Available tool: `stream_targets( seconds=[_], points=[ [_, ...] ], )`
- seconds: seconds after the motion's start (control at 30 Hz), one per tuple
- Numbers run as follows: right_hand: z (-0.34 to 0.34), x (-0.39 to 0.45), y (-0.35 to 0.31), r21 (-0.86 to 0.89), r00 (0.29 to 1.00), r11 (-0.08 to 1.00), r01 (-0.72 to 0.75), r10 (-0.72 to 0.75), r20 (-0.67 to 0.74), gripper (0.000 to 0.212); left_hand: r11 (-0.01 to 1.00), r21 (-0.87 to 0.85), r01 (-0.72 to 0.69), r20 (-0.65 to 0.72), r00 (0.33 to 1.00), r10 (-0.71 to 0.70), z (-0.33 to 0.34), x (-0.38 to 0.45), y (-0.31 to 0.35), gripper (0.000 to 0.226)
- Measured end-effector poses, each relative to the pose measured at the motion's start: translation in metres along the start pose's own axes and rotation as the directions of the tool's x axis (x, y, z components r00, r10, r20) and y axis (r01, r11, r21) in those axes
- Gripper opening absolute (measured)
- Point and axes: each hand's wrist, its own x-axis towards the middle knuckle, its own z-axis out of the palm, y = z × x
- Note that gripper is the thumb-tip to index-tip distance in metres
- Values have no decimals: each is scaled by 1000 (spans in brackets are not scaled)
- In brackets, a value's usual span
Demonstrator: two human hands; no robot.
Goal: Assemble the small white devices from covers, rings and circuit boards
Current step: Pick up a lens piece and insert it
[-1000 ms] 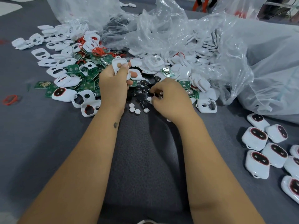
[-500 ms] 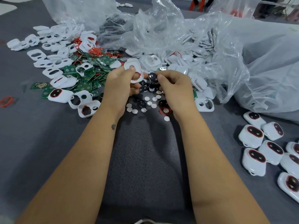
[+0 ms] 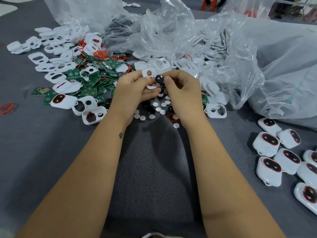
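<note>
My left hand [image 3: 132, 88] grips a white cover [image 3: 148, 74], thumb and fingers curled round it, holding it raised above the tabletop [image 3: 42, 152] with its round hole facing up. My right hand [image 3: 183, 88] pinches a small black glossy disc [image 3: 159, 79] between thumb and forefinger, held right against the edge of the cover. Both hands meet at the middle of the view, over the near edge of the parts pile.

Below the hands, small white round buttons [image 3: 157, 109] and further black discs [image 3: 148, 108] lie scattered on the grey tabletop. One red ring [image 3: 172, 117] lies just beside my right wrist.

To the left, green circuit boards [image 3: 91, 83] lie heaped together with white covers [image 3: 56, 76] and red rings [image 3: 100, 54]. Three covers lie at the near edge of that heap; one [image 3: 63, 100] has a dark insert with a red rim, and two others [image 3: 92, 115] show open holes. Another red ring [image 3: 6, 108] lies alone at the far left.

Behind the hands, crumpled clear plastic bags [image 3: 171, 31] hold more white parts [image 3: 214, 48]. One open cover [image 3: 216, 111] rests just to the right of my right hand.

At the far right, assembled white devices [image 3: 267, 143] with dark, red-rimmed faces sit grouped together on the tabletop, well apart from my hands.
</note>
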Motion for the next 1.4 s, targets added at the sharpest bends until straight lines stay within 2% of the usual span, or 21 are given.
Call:
stream_targets(
  seconds=[0.2,0.3,0.4,0.47,0.67,0.77,0.97,1.1,1.17,1.23,1.33,1.4],
  points=[
    [4,1,6,-48,997,998,36,-39,-64,8,999,-3,-41,46,998,41,4,-2,-2,21],
    [4,0,9,-179,980,973,143,-165,-111,7,999,-10,-53,80,995,54,4,-3,-2,21],
    [6,-2,11,-340,942,902,268,-319,-105,5,999,-21,-40,109,993,42,4,-3,-3,30],
    [8,-2,12,-379,924,872,311,-370,-94,6,999,-44,-30,136,990,36,4,-3,-4,33],
    [13,-2,12,-292,955,917,271,-294,-37,11,998,-58,-29,209,977,40,5,-4,-1,40],
    [13,-3,11,-260,959,927,269,-284,-22,20,987,-159,23,207,978,11,4,-1,1,40],
    [12,-3,12,-370,962,892,261,-270,27,29,974,-206,91,238,970,-40,2,-1,-1,38],
    [11,0,14,-406,981,896,182,-196,6,20,965,-207,161,339,937,-83,3,0,0,41],
    [10,-1,10,-374,984,916,148,-173,-34,14,969,-197,150,325,942,-80,4,0,-1,40],
    [10,-3,6,-257,987,960,108,-135,-92,7,978,-178,110,238,969,-66,4,1,-2,30],
    [7,0,1,69,990,997,-32,41,-134,13,989,-125,77,77,995,-68,2,2,-3,22],
    [6,3,-1,297,985,943,-150,167,-33,6,992,-115,59,40,998,-55,1,2,-4,17]
  ],
)
